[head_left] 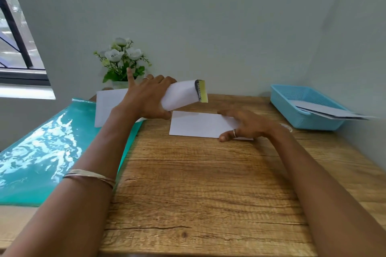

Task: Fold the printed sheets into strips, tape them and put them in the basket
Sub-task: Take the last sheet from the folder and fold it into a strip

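A: What is the left hand (146, 98) doing, there in the middle of the frame?

B: It grips a curled printed sheet (183, 95), fingers wrapped over the top and thumb underneath, with the index finger sticking straight up. The sheet is lifted off the wooden table (198, 183) and bent into a loose tube. At its right end a yellow and black printed edge shows.

A: And the right hand (240, 126)?

B: Lower and to the right of centre, fingers spread and fairly straight, pressing flat on the right end of a folded white strip (196, 124). It holds nothing in a curl — it only presses. There is a ring on one finger.

A: Where does that strip lie?

B: Flat on the table, just below the lifted sheet and apart from it.

A: Any more paper?

B: A white sheet (106, 104) lies at left of centre, partly behind the left forearm, resting over the edge of a shiny teal plastic sheet (41, 152) that covers the left side of the frame.

A: The basket?

B: A light blue basket (292, 100) sits at the right edge of the table, near the wall. Folded grey-white strips (328, 111) lie in it, their ends poking out over its right rim.

A: Anything behind?

B: A small pot of white flowers (122, 58) stands against the wall, just behind the left hand — and a window (18, 48) shows at upper left.
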`<state>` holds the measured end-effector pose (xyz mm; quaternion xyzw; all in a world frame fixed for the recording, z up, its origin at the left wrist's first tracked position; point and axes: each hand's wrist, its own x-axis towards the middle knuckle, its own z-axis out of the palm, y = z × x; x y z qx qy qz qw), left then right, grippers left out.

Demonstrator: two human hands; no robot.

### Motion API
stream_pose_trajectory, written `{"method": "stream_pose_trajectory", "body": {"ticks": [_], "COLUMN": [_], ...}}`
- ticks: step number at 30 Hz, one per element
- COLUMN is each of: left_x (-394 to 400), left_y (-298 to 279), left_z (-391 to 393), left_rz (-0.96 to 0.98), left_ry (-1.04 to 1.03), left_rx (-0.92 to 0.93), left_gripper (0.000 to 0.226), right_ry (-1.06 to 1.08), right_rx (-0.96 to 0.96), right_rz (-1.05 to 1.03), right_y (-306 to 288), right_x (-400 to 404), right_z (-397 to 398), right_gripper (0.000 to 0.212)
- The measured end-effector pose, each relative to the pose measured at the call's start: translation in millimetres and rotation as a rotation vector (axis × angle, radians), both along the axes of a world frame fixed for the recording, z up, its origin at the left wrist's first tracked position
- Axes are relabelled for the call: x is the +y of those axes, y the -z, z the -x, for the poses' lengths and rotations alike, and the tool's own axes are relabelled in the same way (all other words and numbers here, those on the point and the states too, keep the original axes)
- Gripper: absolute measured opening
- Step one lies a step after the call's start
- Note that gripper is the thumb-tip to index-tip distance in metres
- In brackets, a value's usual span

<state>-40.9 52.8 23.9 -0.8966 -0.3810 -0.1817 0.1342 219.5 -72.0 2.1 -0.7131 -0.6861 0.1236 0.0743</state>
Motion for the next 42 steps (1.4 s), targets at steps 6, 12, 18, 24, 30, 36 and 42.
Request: {"method": "stream_pose_trajectory", "body": {"ticks": [6,12,18,24,30,36,42], "left_x": [-1.0,1.0,2.9,-1.7,-0.4,-0.4,-5.1], "left_y": [5.0,6.7,9.2,12.1,12.7,11.8,12.8], "left_z": [-2.8,-3.6,-5.8,-15.0,-14.4,-15.4,-17.5], "left_rz": [0.030,0.018,-0.039,-0.096,-0.129,-0.103,-0.148], "left_ry": [0.015,0.020,0.007,-0.055,-0.110,-0.098,-0.044], "left_rx": [-0.020,-0.030,-0.036,-0.038,-0.080,-0.070,-0.010], "left_gripper": [0.090,0.092,0.099,0.110,0.111,0.111,0.110], "right_ry": [0.051,0.097,0.215,0.334,0.204,0.177,0.118], "right_rx": [0.015,0.070,0.232,0.622,0.550,0.320,0.181], "right_rz": [-0.019,0.060,-0.194,-0.578,-0.624,-0.594,-0.511], "right_y": [-5.9,-12.6,-19.9,-30.3,-37.7,-36.3,-35.5], "right_x": [-2.9,-4.9,-8.0,-17.9,-31.6,-27.8,-28.4], "right_z": [-0.5,1.7,-7.9,-15.5,-23.0,-12.2,-12.9], "right_gripper": [0.084,0.069,0.014,0.027,0.033,0.042,0.041]}}
